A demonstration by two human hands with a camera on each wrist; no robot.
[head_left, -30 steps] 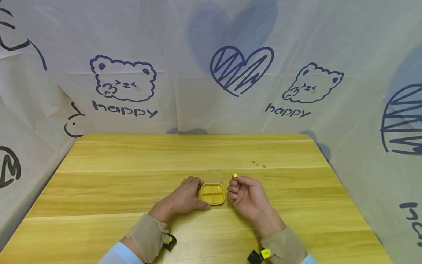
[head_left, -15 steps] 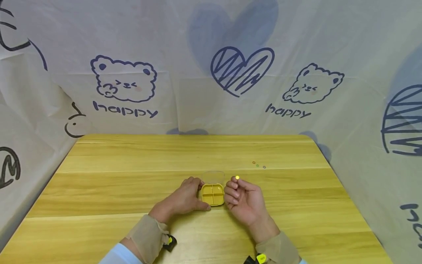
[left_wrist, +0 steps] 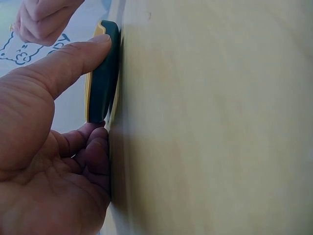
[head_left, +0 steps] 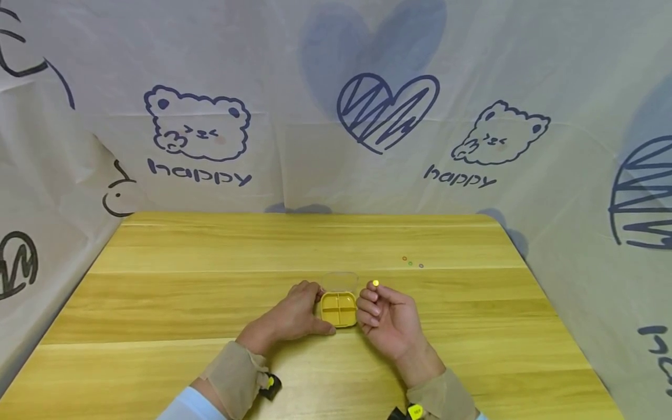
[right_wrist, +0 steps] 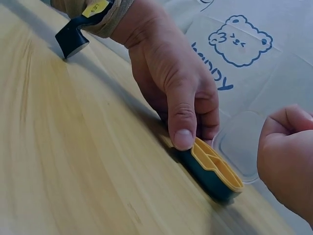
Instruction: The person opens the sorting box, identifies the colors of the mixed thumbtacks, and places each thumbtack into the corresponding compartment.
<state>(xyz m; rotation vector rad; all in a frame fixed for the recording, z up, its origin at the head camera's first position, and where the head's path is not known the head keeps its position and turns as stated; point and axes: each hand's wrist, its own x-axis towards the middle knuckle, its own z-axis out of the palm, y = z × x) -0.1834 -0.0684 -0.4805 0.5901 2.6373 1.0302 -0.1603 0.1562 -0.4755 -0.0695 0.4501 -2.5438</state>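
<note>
A small pill box (head_left: 331, 318) with four yellow compartments lies on the table, its clear lid (head_left: 340, 282) swung back. Its outer wall (left_wrist: 103, 83) looks dark green from the side. My left hand (head_left: 294, 315) grips the box from the left, thumb at the near edge and fingers round the far side. Just right of the box, my right hand (head_left: 394, 321) pinches a small round bright yellow piece (head_left: 375, 283) between thumb and index finger, palm turned up and the other fingers curled. In the right wrist view, the yellow compartments (right_wrist: 215, 164) in sight hold nothing.
Three tiny rings, one red (head_left: 404, 258), one green (head_left: 410, 263) and one purple (head_left: 421, 266), lie behind the right hand. The wooden table (head_left: 210, 245) ends at a white cloth (head_left: 315, 175) with drawings, which also hangs at both sides.
My right hand has shifted slightly left, closer to the pill box, and the yellow piece has turned a little in its fingers. My left hand and the box have stayed in place.
</note>
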